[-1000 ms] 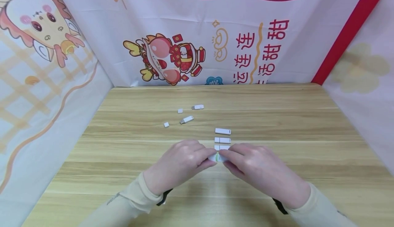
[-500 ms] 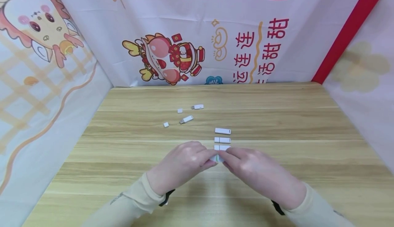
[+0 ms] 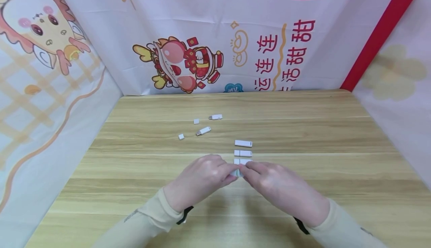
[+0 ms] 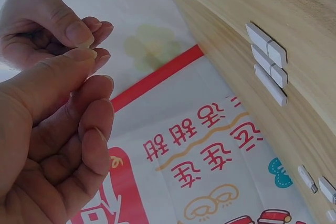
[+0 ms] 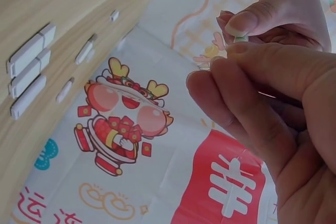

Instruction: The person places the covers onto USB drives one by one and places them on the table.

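Both hands meet at their fingertips over the near middle of the table. Between thumb and forefinger, my left hand [image 3: 202, 177] pinches one side of a small pale thing with a green mark [image 3: 237, 173]. My right hand [image 3: 276, 182] pinches its other side. Fingers cover most of this thing, so I cannot tell its kind; in the right wrist view only a greenish sliver [image 5: 241, 39] shows. Just beyond the hands lie three white USB sticks in a column: a far one [image 3: 243, 143], a middle one [image 3: 243, 153] and a near one [image 3: 240, 161] partly hidden by fingers.
Farther left lie two uncapped USB sticks [image 3: 203, 131], metal plugs pointing left. Two small white caps [image 3: 181, 137] lie separately beside them. The wooden table [image 3: 303, 128] ends at a printed cloth backdrop [image 3: 202, 16], and cloth hangs at both sides.
The right hand's fingers have turned slightly inward and left, and less of the green mark shows. The left hand stays nearly in place. The USB sticks and caps have not moved.
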A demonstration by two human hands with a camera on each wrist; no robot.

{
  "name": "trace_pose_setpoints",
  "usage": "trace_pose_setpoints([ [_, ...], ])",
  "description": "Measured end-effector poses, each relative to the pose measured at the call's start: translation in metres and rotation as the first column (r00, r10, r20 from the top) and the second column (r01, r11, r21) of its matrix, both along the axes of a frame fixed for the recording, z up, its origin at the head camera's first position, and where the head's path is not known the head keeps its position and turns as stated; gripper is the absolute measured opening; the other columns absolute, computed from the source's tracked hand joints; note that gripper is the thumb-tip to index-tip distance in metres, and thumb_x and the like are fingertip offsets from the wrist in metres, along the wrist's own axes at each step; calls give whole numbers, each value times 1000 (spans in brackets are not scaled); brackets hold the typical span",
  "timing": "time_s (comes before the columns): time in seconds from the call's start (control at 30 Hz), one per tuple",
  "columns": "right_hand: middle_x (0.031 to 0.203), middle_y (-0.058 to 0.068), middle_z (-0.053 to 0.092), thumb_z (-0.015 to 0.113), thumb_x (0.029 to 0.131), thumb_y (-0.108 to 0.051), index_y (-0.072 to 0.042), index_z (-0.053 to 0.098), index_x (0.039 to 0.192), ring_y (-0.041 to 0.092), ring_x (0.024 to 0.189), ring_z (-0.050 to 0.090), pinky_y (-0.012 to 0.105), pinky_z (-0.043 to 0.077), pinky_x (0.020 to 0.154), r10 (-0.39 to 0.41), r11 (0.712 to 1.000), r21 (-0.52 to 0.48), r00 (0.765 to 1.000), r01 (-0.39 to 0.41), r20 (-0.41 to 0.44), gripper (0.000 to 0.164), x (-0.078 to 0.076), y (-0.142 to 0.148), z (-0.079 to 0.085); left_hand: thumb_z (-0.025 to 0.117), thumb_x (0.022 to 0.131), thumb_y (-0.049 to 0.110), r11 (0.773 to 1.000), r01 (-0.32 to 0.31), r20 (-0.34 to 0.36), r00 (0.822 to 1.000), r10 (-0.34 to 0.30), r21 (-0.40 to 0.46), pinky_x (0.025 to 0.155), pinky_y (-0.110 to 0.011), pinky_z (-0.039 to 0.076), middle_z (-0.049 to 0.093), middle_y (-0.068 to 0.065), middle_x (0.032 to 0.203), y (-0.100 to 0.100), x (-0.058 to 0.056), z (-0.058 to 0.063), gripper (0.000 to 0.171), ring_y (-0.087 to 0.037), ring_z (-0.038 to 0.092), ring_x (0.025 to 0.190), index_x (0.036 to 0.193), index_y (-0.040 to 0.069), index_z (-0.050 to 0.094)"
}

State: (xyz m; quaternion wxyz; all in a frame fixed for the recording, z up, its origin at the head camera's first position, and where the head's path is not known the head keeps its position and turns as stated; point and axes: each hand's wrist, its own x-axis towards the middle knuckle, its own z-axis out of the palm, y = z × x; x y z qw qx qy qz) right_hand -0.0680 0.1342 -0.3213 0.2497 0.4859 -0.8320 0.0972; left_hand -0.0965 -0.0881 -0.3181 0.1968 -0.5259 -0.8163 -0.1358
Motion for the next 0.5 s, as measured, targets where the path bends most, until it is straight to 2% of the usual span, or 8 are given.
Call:
trace_pose_setpoints([
  [0.1,90,9,69,84,70,7,7,69,107,15,77,69,25,58,66,-1,1000,-26,1000,1,28,39,-5,-1,-2,78,87,18,1000,-2,53,999,2,5,62,-16,51,70,1,76,1,-4,-2,22,-6,58,63,103,4,75],
  [0.2,85,5,70,84,73,4,5,71,103,12,73,69,20,56,65,0,997,-73,993,8,116,33,-16,-1,-7,76,89,17,1000,-10,117,993,9,9,63,-15,52,72,0,81,4,-12,-5,19,-6,61,66,103,4,76],
  [0.37,83,2,69,82,76,3,0,73,100,8,69,64,19,55,62,10,988,-154,973,26,231,25,-40,5,-14,77,88,16,999,-32,227,974,25,26,70,-16,54,75,-2,92,7,-34,-9,22,-7,67,75,107,5,75],
  [0.5,80,1,69,83,78,-1,-1,74,100,5,65,60,17,52,58,-16,989,-137,956,58,294,24,-57,10,-14,78,87,15,999,-41,290,957,34,20,74,-18,55,75,-3,96,12,-52,-10,23,-9,69,80,108,6,75],
])
